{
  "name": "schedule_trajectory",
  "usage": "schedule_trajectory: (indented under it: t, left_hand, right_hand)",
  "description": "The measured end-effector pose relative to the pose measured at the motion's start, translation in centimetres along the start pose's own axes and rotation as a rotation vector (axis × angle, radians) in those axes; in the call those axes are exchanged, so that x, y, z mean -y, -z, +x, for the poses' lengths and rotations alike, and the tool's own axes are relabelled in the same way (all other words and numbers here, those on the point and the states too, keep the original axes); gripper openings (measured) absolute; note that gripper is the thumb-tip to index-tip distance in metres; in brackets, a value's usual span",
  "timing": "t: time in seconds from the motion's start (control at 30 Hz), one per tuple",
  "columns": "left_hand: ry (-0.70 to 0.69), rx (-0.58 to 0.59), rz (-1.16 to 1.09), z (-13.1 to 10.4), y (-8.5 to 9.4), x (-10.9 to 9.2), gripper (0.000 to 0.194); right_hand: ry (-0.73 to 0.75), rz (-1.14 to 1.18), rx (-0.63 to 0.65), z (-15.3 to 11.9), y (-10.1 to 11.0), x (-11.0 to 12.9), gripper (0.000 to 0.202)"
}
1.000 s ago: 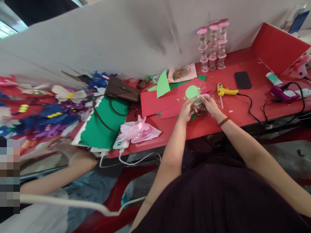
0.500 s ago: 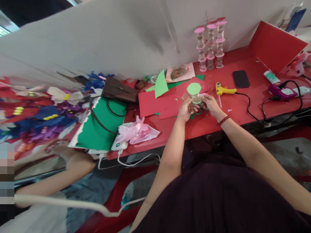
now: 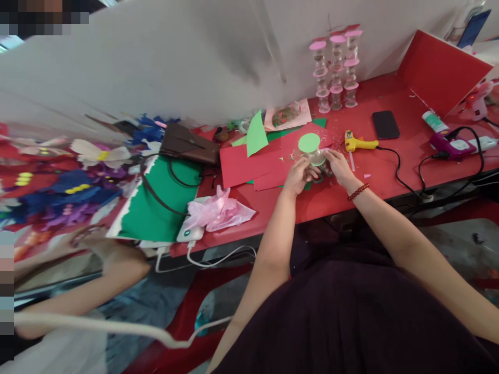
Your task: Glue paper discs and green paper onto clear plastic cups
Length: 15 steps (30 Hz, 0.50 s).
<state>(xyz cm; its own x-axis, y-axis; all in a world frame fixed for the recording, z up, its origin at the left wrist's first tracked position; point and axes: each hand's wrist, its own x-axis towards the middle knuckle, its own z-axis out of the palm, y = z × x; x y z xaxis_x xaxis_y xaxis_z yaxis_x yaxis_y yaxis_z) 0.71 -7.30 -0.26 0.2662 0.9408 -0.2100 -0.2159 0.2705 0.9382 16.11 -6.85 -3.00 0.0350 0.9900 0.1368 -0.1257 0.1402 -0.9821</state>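
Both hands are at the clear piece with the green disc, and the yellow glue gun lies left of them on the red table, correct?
Not quite: in the head view, the yellow glue gun lies on the red table to the right of the left hand and right hand. Both are at the clear piece with the green disc.

At centre, the clear cup (image 3: 317, 157) is partly hidden by the left hand (image 3: 297, 177), and the pink bit (image 3: 323, 150) at the right hand (image 3: 338, 165) is too small to be identified. The heaped craft pieces (image 3: 80, 182) at left are blurred; the pink glue gun (image 3: 479, 105) is cut off by the right edge.
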Motion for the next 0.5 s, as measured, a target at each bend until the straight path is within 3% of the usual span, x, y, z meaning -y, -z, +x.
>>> schedule_trajectory:
  t: [0.23, 0.5]
  left_hand:
    - [-0.016, -0.045, -0.032, 0.1, -0.1, 0.0, 0.031]
    - [-0.019, -0.076, -0.13, 0.9, 0.8, 0.7, 0.027]
  right_hand:
    - [0.019, -0.026, 0.04, 0.1, 0.1, -0.5, 0.066]
    - [0.178, -0.212, -0.218, 0.4, 0.2, -1.8, 0.06]
